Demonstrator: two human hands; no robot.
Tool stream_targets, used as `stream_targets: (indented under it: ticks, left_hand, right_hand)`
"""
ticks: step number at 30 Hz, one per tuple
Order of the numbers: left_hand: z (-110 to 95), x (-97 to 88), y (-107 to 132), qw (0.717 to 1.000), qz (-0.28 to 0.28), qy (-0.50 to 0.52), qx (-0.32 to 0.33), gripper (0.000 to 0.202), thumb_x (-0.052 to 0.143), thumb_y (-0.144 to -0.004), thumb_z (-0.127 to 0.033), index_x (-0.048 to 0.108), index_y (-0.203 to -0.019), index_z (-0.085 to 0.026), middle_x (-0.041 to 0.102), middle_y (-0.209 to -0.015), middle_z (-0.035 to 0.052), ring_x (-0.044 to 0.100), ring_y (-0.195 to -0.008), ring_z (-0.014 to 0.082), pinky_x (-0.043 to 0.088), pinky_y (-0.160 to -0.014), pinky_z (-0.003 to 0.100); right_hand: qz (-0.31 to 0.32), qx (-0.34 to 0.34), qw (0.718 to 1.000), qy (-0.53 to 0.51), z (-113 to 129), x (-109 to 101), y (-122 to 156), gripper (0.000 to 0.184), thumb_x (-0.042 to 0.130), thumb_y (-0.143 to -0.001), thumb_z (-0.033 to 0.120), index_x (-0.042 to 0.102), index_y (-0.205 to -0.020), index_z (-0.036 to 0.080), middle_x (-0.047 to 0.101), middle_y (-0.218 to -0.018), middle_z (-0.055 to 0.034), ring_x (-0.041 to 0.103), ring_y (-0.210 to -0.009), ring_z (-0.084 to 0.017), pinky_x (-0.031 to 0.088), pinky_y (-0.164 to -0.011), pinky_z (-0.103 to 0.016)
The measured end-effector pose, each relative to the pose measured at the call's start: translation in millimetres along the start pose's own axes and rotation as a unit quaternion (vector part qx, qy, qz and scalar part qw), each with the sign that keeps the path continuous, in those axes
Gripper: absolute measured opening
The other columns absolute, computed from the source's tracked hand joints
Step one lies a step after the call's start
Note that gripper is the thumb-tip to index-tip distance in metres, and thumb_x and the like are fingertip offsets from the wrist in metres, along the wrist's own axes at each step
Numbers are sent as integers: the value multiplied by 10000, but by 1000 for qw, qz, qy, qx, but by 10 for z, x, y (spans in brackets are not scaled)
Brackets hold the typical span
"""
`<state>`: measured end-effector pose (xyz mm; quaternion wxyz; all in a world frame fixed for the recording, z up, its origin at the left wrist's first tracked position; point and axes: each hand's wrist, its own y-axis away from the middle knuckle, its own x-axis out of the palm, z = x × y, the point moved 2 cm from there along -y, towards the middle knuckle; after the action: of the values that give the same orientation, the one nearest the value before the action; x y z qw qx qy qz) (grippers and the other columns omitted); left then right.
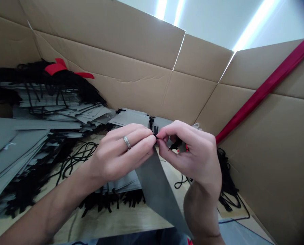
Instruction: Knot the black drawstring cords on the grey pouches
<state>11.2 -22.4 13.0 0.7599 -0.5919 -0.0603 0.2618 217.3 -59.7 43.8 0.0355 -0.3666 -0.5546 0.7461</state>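
My left hand [125,149], with a ring on one finger, comes in from the lower left and pinches a short piece of black cord [156,130]. From the right, my right hand [193,149] has thumb and forefinger closed on the same cord. The two sets of fingertips almost touch, and the cord's short ends stick up between them. Directly below hangs a flat grey paper piece [158,187], tilted, its top edge at my fingertips. Whether there is a knot in the cord is hidden by my fingers.
Stacked grey paper pieces with black cords [52,98] rise at the left, a red strip [56,68] on top. More grey pieces [125,182] lie under my left hand. Black cords [228,183] lie at the right. Cardboard walls [131,64] enclose the table; a dark red band [264,88] crosses one.
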Motion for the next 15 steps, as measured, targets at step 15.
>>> stream_targets:
  ticks: [15]
  left_hand:
    - [126,60,-29,934,-40,312,-169,288,831,-825,41,813,-969,-208,886,-986,38,856,-860,176,708,-774,249]
  right_hand:
    - [-71,23,991,-113,9,50,13,236,759,-877,-8,736,-971,207,747,-897,34,639,-756,-80,549,-670,-226]
